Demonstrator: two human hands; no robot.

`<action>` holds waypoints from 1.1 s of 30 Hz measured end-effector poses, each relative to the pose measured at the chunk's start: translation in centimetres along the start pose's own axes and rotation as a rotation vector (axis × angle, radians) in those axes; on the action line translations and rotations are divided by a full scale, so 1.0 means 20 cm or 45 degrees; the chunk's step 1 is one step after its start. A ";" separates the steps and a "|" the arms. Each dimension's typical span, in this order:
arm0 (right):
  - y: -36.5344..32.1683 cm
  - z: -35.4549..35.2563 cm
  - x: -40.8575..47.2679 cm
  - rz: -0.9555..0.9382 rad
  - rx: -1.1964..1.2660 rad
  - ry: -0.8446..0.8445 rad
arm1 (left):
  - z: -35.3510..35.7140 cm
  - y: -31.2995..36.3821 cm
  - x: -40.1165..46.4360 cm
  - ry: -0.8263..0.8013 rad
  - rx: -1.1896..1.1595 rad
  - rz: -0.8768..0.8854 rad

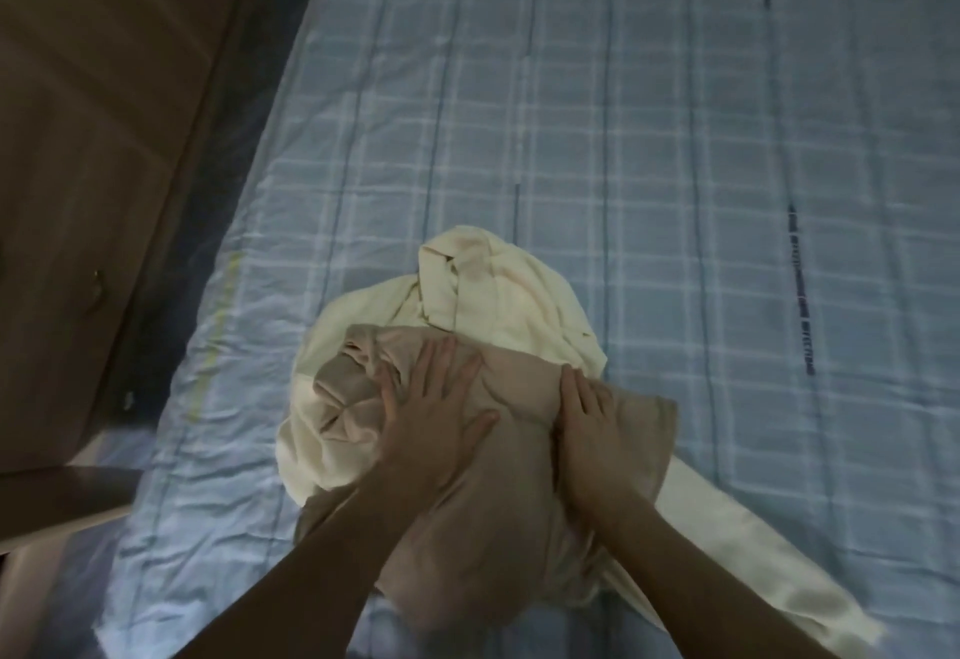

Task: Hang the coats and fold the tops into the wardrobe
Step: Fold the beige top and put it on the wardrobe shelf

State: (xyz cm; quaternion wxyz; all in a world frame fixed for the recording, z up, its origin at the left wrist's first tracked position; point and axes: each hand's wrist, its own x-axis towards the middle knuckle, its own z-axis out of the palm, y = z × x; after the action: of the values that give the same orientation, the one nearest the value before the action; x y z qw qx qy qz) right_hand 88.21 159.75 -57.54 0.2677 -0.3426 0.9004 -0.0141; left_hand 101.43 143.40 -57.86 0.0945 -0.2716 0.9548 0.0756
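The left hand (434, 406) lies flat in the lower middle of the frame, fingers straight and spread, its grip released as the palm presses down on a beige top (519, 456). Just to its right, the right hand (589, 424) rests on the same top with fingers straight and close together, likewise clasping nothing, only pressing on the cloth. Both bare forearms reach up from the bottom edge of the frame. The beige top is a rumpled heap, bunched into folds under the fingers of the left hand and trailing down toward the bottom of the frame. It lies on a cream garment (498, 289), which spreads out above and to the left of the hands, with a collar-like fold at its upper end and a long strip running off toward the lower right corner. Both garments lie on a bed (675, 139) covered with a pale blue checked sheet, which fills the middle and right of the frame. Along the left side stands a brown wooden wardrobe (104, 139), close beside the bed, with a small metal handle (97, 284) showing on its front.
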 end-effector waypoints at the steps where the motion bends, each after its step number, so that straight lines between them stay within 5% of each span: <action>1: 0.00 -0.01 0.00 -0.004 0.004 0.000 | 0.00 -0.01 0.00 -0.013 0.009 0.001; 5: 0.04 -0.15 0.01 0.009 -0.152 0.161 | -0.14 0.03 0.02 -0.163 -0.020 -0.097; 9: 0.10 -0.36 -0.01 0.034 -0.242 -0.185 | -0.43 0.08 0.07 -0.393 -0.048 -0.084; 13: 0.17 -0.67 -0.23 -0.175 -0.070 -0.345 | -0.76 0.10 -0.03 -0.467 -0.083 0.171; 17: 0.23 -1.08 -0.49 -0.309 0.282 -0.590 | -1.18 0.14 -0.04 -0.270 0.237 0.539; 23: 0.30 -1.60 -0.70 -0.338 0.638 -0.272 | -1.83 0.41 0.21 0.170 0.499 0.584; 28: 0.27 -1.83 -0.73 -0.338 1.129 0.051 | -1.99 0.72 0.24 0.402 0.022 0.392; 31: 0.27 -1.90 -0.69 -0.262 1.380 0.211 | -1.87 0.86 0.07 0.589 -0.674 0.371; 33: 0.28 -1.95 -0.67 -0.196 1.576 0.246 | -1.76 0.93 -0.09 0.529 -1.149 0.412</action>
State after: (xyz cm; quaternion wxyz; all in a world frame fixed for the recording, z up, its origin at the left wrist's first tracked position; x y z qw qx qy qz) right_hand 73.93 166.27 -19.04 0.3320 -0.1854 0.7183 -0.5826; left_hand 88.06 153.06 -21.53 -0.2363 -0.1437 0.8555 0.4377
